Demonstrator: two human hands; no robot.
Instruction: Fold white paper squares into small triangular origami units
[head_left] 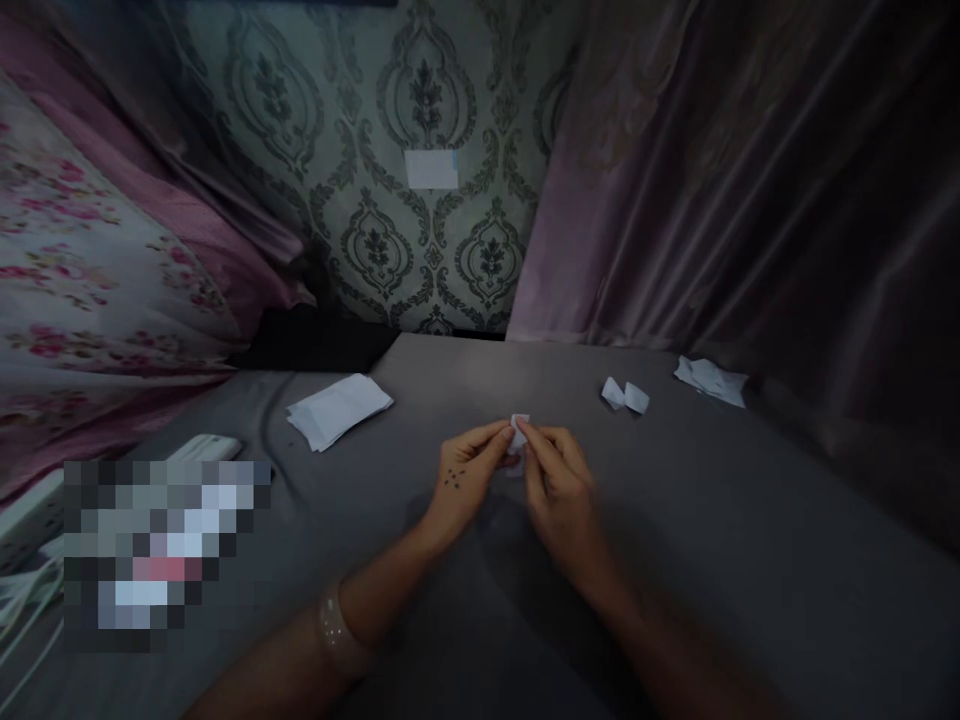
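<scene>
Both my hands meet over the middle of a grey cloth-covered surface (720, 540). My left hand (469, 478) and my right hand (559, 485) pinch a small white folded piece of paper (518, 432) between their fingertips. The paper is tiny and mostly hidden by the fingers. A clear bangle sits on my left wrist.
A stack of white paper sheets (339, 409) lies to the left. Two small folded paper pieces (625, 395) lie at the right, with crumpled white paper (711, 380) further right. Curtains hang at the right, patterned wallpaper behind, floral fabric at the left. A white object (204, 447) lies near a blurred patch.
</scene>
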